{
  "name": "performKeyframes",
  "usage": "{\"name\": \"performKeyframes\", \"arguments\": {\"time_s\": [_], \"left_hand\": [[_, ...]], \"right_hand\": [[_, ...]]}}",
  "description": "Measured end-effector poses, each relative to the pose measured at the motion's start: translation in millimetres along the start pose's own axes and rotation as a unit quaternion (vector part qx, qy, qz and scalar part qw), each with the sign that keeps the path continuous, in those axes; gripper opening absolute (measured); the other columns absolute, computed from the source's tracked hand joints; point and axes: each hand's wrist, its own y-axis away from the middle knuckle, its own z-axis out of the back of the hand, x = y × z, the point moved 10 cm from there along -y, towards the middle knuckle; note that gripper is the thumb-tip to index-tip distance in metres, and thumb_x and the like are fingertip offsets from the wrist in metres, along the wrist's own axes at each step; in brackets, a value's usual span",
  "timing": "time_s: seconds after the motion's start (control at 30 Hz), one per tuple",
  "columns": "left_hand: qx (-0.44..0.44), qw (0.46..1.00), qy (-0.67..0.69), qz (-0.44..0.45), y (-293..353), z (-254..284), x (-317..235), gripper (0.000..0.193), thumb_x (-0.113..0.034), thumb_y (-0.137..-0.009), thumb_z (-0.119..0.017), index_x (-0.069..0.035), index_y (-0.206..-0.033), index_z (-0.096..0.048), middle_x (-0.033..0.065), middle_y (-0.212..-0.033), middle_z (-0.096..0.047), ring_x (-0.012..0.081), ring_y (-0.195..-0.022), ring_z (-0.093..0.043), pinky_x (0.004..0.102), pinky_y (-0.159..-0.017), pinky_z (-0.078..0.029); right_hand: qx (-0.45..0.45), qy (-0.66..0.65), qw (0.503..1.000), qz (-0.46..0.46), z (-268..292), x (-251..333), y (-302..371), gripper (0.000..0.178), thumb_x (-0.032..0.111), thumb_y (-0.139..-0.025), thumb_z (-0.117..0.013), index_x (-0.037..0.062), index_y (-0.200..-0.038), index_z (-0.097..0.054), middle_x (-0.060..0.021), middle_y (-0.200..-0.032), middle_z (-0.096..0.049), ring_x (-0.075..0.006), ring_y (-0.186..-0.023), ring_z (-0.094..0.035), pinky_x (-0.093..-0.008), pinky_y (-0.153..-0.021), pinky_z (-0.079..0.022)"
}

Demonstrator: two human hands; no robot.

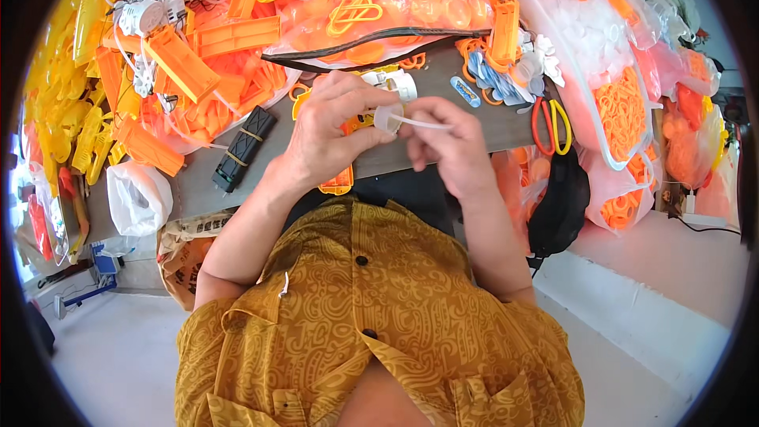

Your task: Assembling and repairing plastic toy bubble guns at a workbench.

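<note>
The left hand [328, 138] pinches a small translucent cap [386, 119] whose thin white strip [423, 122] runs rightward into the right hand's [451, 150] closed fingertips.

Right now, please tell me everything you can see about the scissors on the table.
The scissors lie flat on the grey table, to the right of the person's right hand. One handle loop looks red, the other yellow, seemingly plastic. The loops point toward the person; the blades point away and are mostly hidden among small white and blue parts. They appear closed. Neither hand touches them. A clear bag of orange rings lies just to their right.
</note>
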Motion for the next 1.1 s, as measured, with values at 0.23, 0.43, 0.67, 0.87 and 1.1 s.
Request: {"name": "performKeyframes", "arguments": {"time_s": [0.23, 0.43, 0.67, 0.87, 1.1], "left_hand": [[0.026, 0.999, 0.033, 0.031, -1.4, 6.6, -5.5, 0.036, -0.01, -0.063, -0.072, -0.005, -0.098, -0.061, 0.0069, -0.086, -0.061, 0.0223, -0.085, -0.053, 0.0328, -0.078, -0.039], [0.125, 0.99, 0.054, 0.036, -4.4, -3.8, 3.3, 0.03, -0.006, -0.073, -0.064, -0.001, -0.101, -0.057, 0.0075, -0.095, -0.059, 0.0193, -0.093, -0.053, 0.0314, -0.083, -0.04], [0.091, 0.977, 0.151, 0.119, -3.0, -4.6, 16.6, 0.027, -0.003, -0.074, -0.062, -0.002, -0.1, -0.058, 0.0075, -0.094, -0.059, 0.0175, -0.089, -0.055, 0.0299, -0.081, -0.042], [0.071, 0.99, 0.098, 0.071, -3.4, -4.7, 11.8, 0.027, -0.002, -0.074, -0.061, -0.004, -0.101, -0.058, 0.0071, -0.088, -0.057, 0.0185, -0.086, -0.052, 0.0301, -0.076, -0.043], [0.088, 0.996, 0.021, -0.011, -8.9, -8.3, -2.5, 0.022, -0.003, -0.072, -0.061, -0.006, -0.094, -0.063, 0.0058, -0.09, -0.061, 0.0216, -0.084, -0.052, 0.0315, -0.076, -0.042]], "right_hand": [[-0.034, 0.157, 0.98, 0.119, -11.0, 17.2, 2.4, 0.009, 0.006, -0.081, -0.056, 0.0006, -0.075, -0.054, 0.0019, -0.059, -0.05, -0.0021, -0.049, -0.042, -0.0177, -0.042, -0.032], [-0.084, 0.32, 0.923, 0.195, -15.5, 41.9, 12.4, 0.009, 0.003, -0.079, -0.058, 0.0006, -0.073, -0.052, 0.0032, -0.061, -0.049, -0.0005, -0.055, -0.04, -0.0179, -0.046, -0.031], [-0.162, 0.095, 0.978, 0.095, 19.2, -0.2, 16.5, 0.021, 0.006, -0.086, -0.048, -0.0013, -0.105, -0.046, -0.0114, -0.093, -0.054, -0.0147, -0.073, -0.058, -0.0252, -0.057, -0.05], [-0.099, -0.054, 0.993, 0.043, 1.6, -21.4, 12.0, 0.032, 0.002, -0.086, -0.042, -0.0014, -0.116, -0.035, -0.0173, -0.106, -0.05, -0.0271, -0.092, -0.058, -0.0364, -0.075, -0.052], [-0.122, -0.153, 0.979, 0.05, 4.8, -29.1, 10.1, 0.025, 0.003, -0.087, -0.042, -0.0017, -0.112, -0.039, -0.0158, -0.104, -0.052, -0.0261, -0.095, -0.056, -0.0384, -0.081, -0.049]]}}
